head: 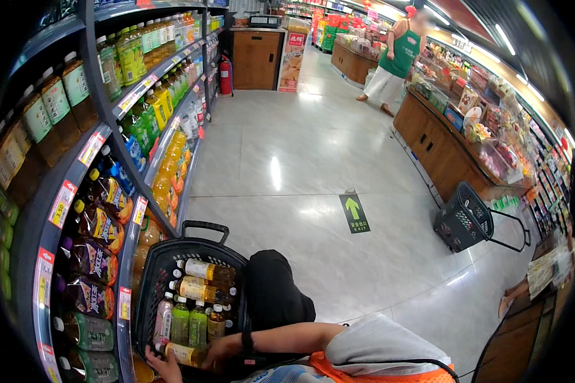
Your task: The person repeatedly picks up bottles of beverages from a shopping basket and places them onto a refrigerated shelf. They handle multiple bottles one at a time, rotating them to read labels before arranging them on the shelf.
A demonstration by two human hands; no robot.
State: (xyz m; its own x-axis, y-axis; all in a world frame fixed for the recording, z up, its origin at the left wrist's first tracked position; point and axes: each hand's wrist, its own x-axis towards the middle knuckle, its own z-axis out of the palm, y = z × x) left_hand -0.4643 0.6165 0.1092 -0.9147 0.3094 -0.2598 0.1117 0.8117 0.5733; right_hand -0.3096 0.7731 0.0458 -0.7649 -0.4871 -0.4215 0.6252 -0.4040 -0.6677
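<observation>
A black plastic shopping basket with a raised handle stands on the floor against the shelf. Several drink bottles lie inside, among them a pink-labelled bottle, a green bottle and amber bottles with pale labels. At the basket's near end, an amber drink bottle with a white cap lies crosswise between my hands. My left hand has thumb and fingers around its capped end. My right hand, below a black wristband, grips the base end; its fingertips are partly hidden.
Shelves of bottled drinks rise along the left. Farther right are a wheeled basket with its handle out and a wooden display counter. A person in a green apron stands beyond, and another person's legs show at right.
</observation>
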